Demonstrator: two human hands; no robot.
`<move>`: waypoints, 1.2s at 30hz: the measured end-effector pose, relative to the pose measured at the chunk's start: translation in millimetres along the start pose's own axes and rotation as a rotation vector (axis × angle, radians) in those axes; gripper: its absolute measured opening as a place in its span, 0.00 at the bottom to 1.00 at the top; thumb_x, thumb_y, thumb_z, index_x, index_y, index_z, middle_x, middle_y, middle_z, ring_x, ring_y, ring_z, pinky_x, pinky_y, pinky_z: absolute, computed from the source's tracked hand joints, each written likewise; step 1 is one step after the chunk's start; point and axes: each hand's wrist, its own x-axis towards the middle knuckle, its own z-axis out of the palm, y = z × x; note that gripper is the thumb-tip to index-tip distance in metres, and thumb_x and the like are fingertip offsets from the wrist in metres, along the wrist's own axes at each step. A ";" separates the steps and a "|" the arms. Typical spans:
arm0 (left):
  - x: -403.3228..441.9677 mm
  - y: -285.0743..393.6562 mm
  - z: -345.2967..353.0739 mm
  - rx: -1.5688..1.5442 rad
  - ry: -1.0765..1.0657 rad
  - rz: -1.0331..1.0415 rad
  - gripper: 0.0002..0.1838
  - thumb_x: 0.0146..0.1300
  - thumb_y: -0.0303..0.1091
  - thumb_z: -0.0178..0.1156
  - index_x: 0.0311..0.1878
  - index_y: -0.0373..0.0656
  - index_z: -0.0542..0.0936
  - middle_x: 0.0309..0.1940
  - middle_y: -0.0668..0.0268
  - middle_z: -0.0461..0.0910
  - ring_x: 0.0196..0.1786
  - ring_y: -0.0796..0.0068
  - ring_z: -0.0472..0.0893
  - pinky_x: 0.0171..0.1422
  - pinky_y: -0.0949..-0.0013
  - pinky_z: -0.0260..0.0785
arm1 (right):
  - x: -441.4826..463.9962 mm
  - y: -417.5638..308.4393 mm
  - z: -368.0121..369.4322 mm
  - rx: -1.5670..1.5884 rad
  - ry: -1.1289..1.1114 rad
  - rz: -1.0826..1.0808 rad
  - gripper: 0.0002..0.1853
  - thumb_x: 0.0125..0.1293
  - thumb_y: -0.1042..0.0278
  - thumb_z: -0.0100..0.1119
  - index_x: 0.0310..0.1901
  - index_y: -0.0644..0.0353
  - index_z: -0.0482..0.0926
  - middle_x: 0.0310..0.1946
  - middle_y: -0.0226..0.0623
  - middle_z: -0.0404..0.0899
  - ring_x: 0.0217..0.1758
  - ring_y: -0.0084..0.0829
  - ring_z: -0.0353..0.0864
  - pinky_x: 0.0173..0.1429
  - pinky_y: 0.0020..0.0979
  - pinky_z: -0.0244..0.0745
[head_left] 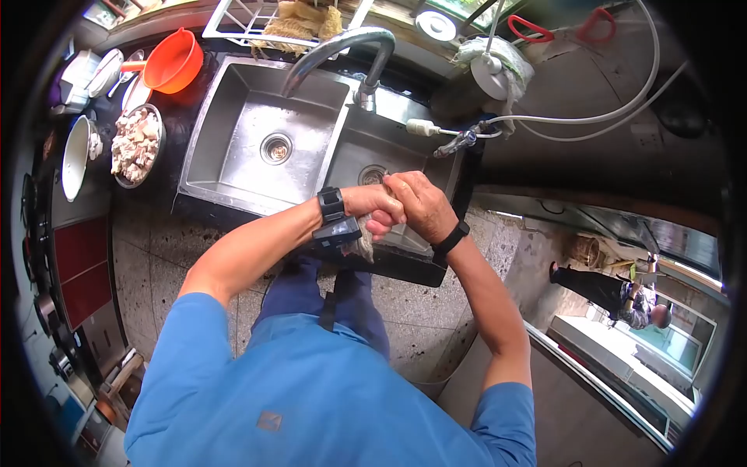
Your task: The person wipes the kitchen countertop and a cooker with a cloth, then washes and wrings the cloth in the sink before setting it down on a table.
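Over the front of the right sink basin (405, 144), my two hands meet, with fingers curled. My left hand (376, 207) is closed around a damp-looking greyish cloth (362, 247), whose loose end hangs below the wrist. Pressed against it from the right, my right hand (420, 204) is closed too, and it seems to grip the other end of the cloth, mostly hidden by the fingers. A black band with a small box sits on my left wrist, and a dark band on the right. The curved faucet (334, 39) arches above the left basin (241, 101).
At the left, a metal bowl of chopped meat (135, 148) stands beside a white bowl (75, 159) and an orange plastic dipper (174, 62). Behind the sink is a white wire rack (233, 23). A small tap (459, 142) with a white hose is at right. Another person (603, 292) stands farther off.
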 end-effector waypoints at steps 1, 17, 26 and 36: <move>-0.4 0.5 4.1 -0.001 -0.002 -0.001 0.07 0.61 0.30 0.56 0.27 0.44 0.72 0.10 0.76 0.59 0.12 0.82 0.66 0.25 0.69 0.70 | -2.6 0.7 1.3 -0.010 -0.042 0.030 0.16 0.53 0.73 0.60 0.46 0.60 0.77 0.41 0.36 0.79 0.46 0.35 0.80 0.45 0.33 0.79; 47.4 -30.4 -33.1 1.857 0.668 0.450 0.10 0.51 0.35 0.62 0.35 0.40 0.79 0.20 0.51 0.80 0.26 0.49 0.82 0.30 0.51 0.75 | -45.8 29.6 64.8 0.081 -0.549 0.748 0.13 0.53 0.62 0.63 0.38 0.60 0.83 0.32 0.53 0.83 0.38 0.52 0.84 0.43 0.46 0.79; 41.0 -41.4 -35.6 1.463 0.720 0.771 0.12 0.59 0.34 0.61 0.46 0.44 0.76 0.20 0.52 0.79 0.21 0.56 0.81 0.26 0.56 0.73 | -80.1 34.1 58.7 0.644 -0.354 1.029 0.31 0.42 0.64 0.78 0.50 0.61 0.78 0.45 0.37 0.83 0.48 0.31 0.83 0.50 0.34 0.77; 20.3 -14.4 -20.9 -0.034 0.258 -0.010 0.05 0.67 0.34 0.57 0.36 0.47 0.72 0.14 0.75 0.65 0.12 0.84 0.65 0.17 0.76 0.61 | -49.1 -14.6 32.6 -0.022 -0.009 0.349 0.34 0.54 0.83 0.57 0.66 0.63 0.65 0.65 0.49 0.65 0.64 0.47 0.71 0.62 0.39 0.74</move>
